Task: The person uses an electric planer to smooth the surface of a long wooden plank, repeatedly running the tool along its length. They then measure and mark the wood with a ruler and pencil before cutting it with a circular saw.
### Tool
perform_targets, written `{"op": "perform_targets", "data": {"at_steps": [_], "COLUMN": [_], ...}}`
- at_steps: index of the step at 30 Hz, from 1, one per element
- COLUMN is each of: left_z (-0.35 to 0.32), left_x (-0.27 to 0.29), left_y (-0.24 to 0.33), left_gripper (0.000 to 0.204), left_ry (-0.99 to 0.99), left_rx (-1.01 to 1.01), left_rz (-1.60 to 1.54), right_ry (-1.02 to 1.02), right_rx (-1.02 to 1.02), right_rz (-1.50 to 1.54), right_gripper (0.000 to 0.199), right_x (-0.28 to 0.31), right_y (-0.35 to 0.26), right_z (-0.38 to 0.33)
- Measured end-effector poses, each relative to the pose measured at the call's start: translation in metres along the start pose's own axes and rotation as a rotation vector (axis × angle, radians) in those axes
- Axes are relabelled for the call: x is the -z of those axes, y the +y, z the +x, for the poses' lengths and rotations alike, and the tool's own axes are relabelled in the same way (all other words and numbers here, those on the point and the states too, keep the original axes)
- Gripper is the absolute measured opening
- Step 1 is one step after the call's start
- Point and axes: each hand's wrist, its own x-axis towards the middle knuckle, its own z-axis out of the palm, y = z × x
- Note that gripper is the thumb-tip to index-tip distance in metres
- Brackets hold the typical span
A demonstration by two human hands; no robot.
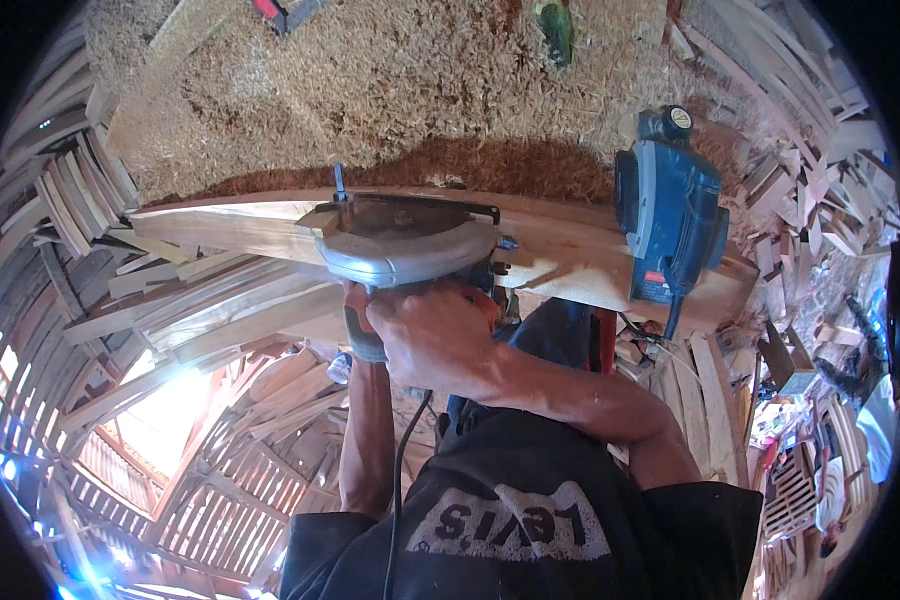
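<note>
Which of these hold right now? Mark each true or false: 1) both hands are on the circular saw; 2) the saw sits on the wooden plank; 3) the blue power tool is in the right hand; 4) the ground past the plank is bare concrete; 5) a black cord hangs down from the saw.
1) True, as far as it shows: the right hand grips the circular saw handle, and the left hand is mostly hidden beneath it at the saw body.
2) True: it rests on the wooden plank.
3) False: the blue power tool rests unheld on the plank's right end.
4) False: wood shavings cover it.
5) True: the black cord drops past the left forearm.
</note>
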Motion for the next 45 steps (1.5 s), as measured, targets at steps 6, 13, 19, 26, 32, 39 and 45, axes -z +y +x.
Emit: {"op": "perform_targets", "data": {"at_steps": [6, 13, 19, 26, 32, 39, 45], "left_z": [0.005, 0.004, 0.008, 0.005, 0.013, 0.034, 0.034], "left_x": [0.002, 0.009, 0.022, -0.003, 0.018, 0.079, 0.054], "left_y": [-0.004, -0.002, -0.012, 0.012, -0.003, -0.045, -0.022], "left_gripper": [0.049, 0.046, 0.049, 0.056, 0.059, 0.047, 0.047], "left_ry": [0.021, 0.029, 0.001, 0.020, 0.007, 0.210, 0.295], "left_rx": [-0.034, -0.044, -0.027, 0.009, 0.084, 0.134, 0.114], "left_rz": [0.028, 0.055, 0.061, 0.097, -0.134, -0.169, -0.050], "right_ry": [-0.088, -0.063, 0.011, -0.062, -0.148, -0.172, -0.074], "right_rx": [-0.034, 0.005, -0.029, -0.039, -0.104, -0.218, -0.097], "right_rz": [-0.021, 0.014, 0.038, 0.041, -0.029, -0.133, -0.203], "right_gripper": [0.035, 0.039, 0.026, 0.030, 0.032, 0.040, 0.033], "right_x": [0.015, 0.006, -0.001, 0.009, 0.016, 0.013, 0.005], "right_y": [0.001, 0.005, 0.009, 0.008, 0.004, -0.013, -0.007], "right_z": [0.004, 0.004, 0.006, 0.007, 0.010, 0.019, 0.021]}}
